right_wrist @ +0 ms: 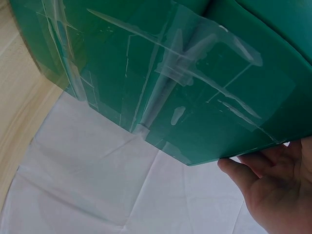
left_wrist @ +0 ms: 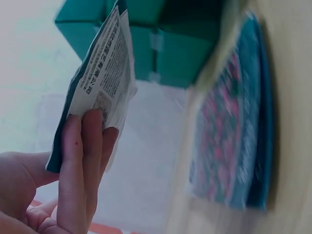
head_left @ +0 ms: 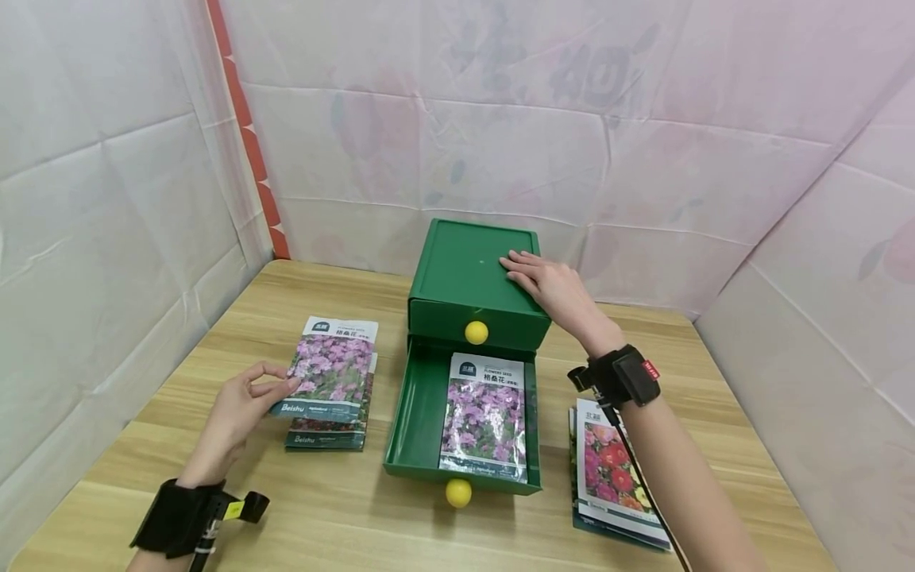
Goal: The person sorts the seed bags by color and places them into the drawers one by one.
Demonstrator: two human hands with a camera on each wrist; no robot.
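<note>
One packet (head_left: 330,367) is pinched in your left hand (head_left: 239,417); lay it flat in the drawer (head_left: 418,413) while your flat right hand (head_left: 550,287) steadies the box (head_left: 472,274).

At frame centre a green drawer box (head_left: 472,278) has its lower drawer (head_left: 418,413) pulled out, one seed packet (head_left: 484,417) lying inside. The right hand (head_left: 554,290) rests flat on the box top. At lower left the left hand (head_left: 236,417) pinches the top purple packet (head_left: 332,369) of a stack.
</note>
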